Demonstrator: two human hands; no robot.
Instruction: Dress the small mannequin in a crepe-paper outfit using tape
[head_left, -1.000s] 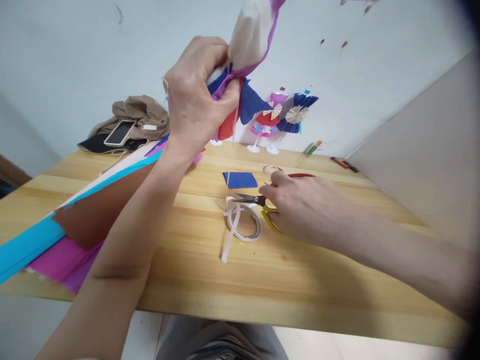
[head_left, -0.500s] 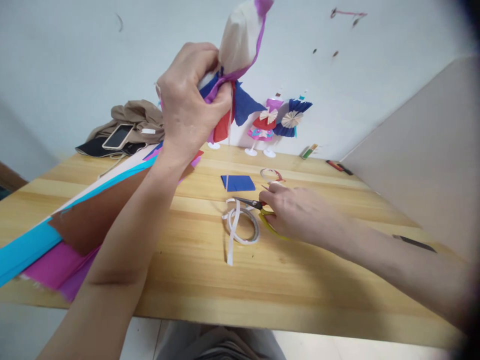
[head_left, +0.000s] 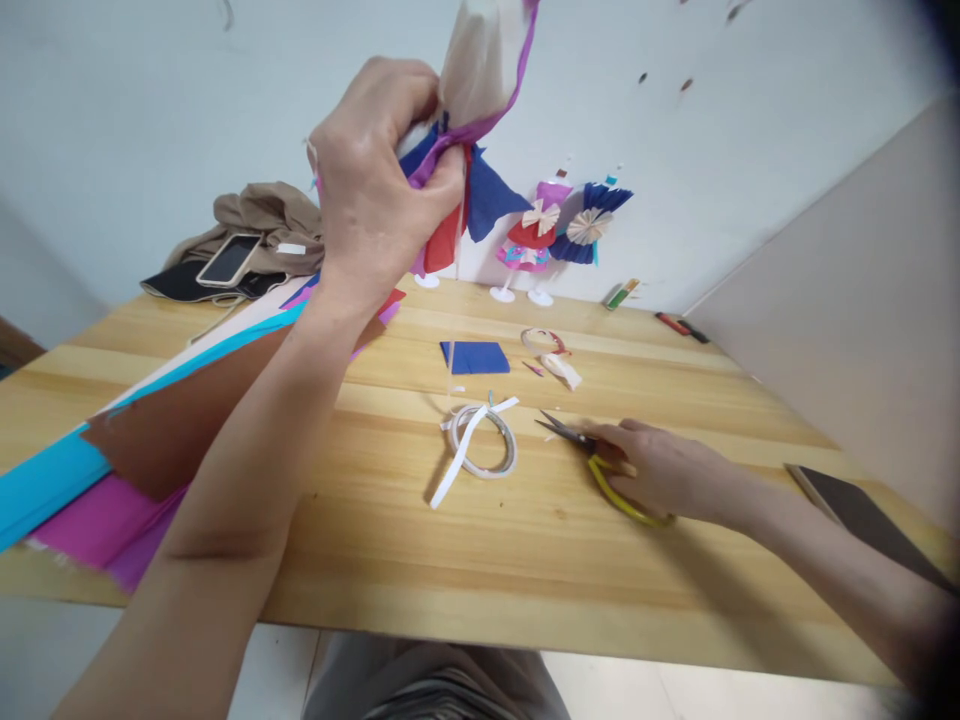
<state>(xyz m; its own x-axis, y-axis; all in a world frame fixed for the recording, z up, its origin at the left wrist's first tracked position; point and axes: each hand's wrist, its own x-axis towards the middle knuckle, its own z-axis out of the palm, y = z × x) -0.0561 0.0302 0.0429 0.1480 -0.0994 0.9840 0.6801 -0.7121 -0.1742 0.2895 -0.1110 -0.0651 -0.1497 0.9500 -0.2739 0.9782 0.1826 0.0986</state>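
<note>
My left hand (head_left: 382, 190) is raised in front of the wall, closed around a crepe-paper figure (head_left: 484, 60). A cream bulb forms its top, a purple strip (head_left: 514, 95) runs along it, and blue and red paper hangs below my thumb. My fingers hide part of the figure. Low over the table at the right, my right hand (head_left: 667, 465) grips scissors (head_left: 577, 438) with yellow handles; their slightly parted blades point left. Left of the blades lies a roll of white tape (head_left: 510, 455) with a white strip (head_left: 454, 470) across it.
Behind the tape lie a folded blue paper (head_left: 480, 357), a second ring-shaped roll (head_left: 536, 340) and a crumpled scrap (head_left: 561, 372). Two paper-dressed stands (head_left: 532, 235) (head_left: 589, 230) stand by the wall. Coloured paper sheets (head_left: 157, 430), a phone (head_left: 229, 260) and brown cloth are at left; a dark notebook (head_left: 862, 515) lies right.
My right hand has moved right and toward me with the scissors, away from the tape roll. The white strip on the roll has shifted its angle. My left hand still holds the figure.
</note>
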